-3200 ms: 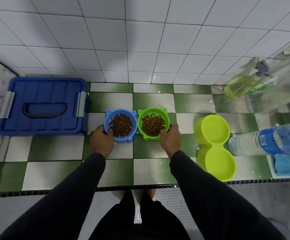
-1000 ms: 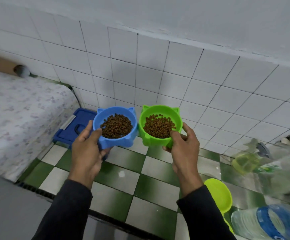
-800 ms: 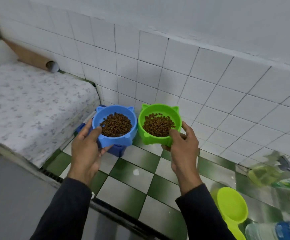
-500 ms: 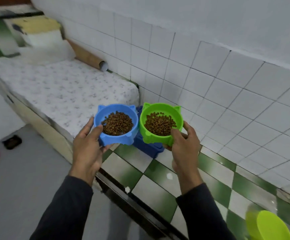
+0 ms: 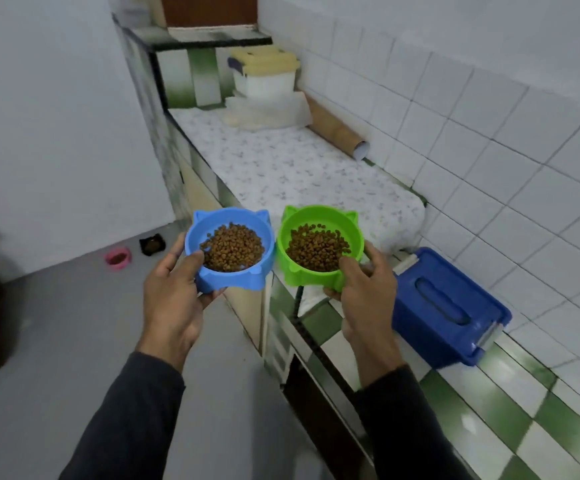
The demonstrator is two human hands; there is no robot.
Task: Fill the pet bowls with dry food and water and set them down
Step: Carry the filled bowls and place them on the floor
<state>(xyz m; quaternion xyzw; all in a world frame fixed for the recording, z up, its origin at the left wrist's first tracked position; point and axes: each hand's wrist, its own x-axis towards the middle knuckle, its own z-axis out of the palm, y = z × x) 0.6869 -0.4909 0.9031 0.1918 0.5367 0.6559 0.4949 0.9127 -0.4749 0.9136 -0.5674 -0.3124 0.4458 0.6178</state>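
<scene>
Above the edge of the green-and-white tiled counter (image 5: 510, 407), two cat-eared pet bowls are held in the air side by side, nearly touching, one in each hand. The left hand (image 5: 171, 299) is closed on the blue bowl (image 5: 229, 249), thumb over the near rim and fingers curled under the base; the right hand (image 5: 368, 296) grips the green bowl (image 5: 319, 247) the same way, thumb hooked on the near rim. Both bowls sit roughly level with their mouths facing up, and each carries one heap of brown dry food (image 5: 233, 245). They are round, so no long axis shows, but each has two small ears on the far rim pointing away from the person. Two more small bowls stand on the grey floor (image 5: 56, 341) by the far wall, a pink bowl (image 5: 118, 258) and a black bowl (image 5: 152, 244) just beside it; their contents are too small to tell. One blue lidded box (image 5: 444, 306) sits on the counter near the right hand. Farther back, one cardboard tube (image 5: 337, 135) lies along the white tiled wall, and one white container with a yellow lid (image 5: 264, 76) stands at the far end.
</scene>
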